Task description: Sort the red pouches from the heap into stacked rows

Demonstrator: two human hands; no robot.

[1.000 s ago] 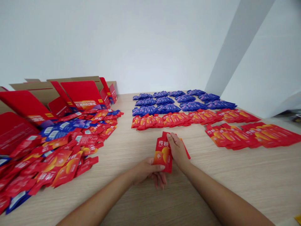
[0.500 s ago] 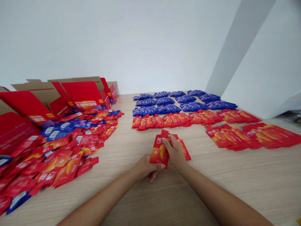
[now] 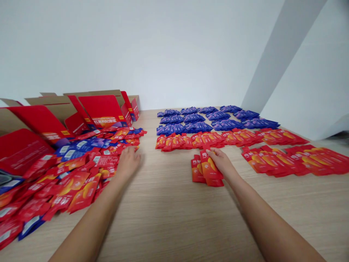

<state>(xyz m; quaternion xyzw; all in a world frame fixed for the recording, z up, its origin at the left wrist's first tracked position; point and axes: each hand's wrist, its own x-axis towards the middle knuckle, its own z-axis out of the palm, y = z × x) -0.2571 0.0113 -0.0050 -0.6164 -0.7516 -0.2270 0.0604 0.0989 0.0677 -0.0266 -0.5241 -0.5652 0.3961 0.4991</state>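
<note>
My right hand (image 3: 222, 162) pinches a red pouch (image 3: 209, 168) with orange fruit and white lettering, thumb on top near its spout end. Beneath and to the left of it lies another red pouch (image 3: 197, 170), partly covered, on the table. My left hand (image 3: 128, 162) is over the right edge of a loose heap of red and blue pouches (image 3: 79, 182). It is a little blurred, thumb apart from the bent fingers, and no pouch shows in its grip; its fingertips are close to the heap's red pouches.
Open red cartons (image 3: 100, 109) stand behind the heap against the wall. Fanned sets of blue pouches (image 3: 170, 129) lie in rows at the back of the wooden table (image 3: 169, 218). Fanned red pouches (image 3: 207, 139) lie before them, with further red sets (image 3: 316, 160) at the right.
My left hand has let go of the red pouch and swung left to the heap. My right hand has moved slightly right with the pouch, laying it over the other one.
</note>
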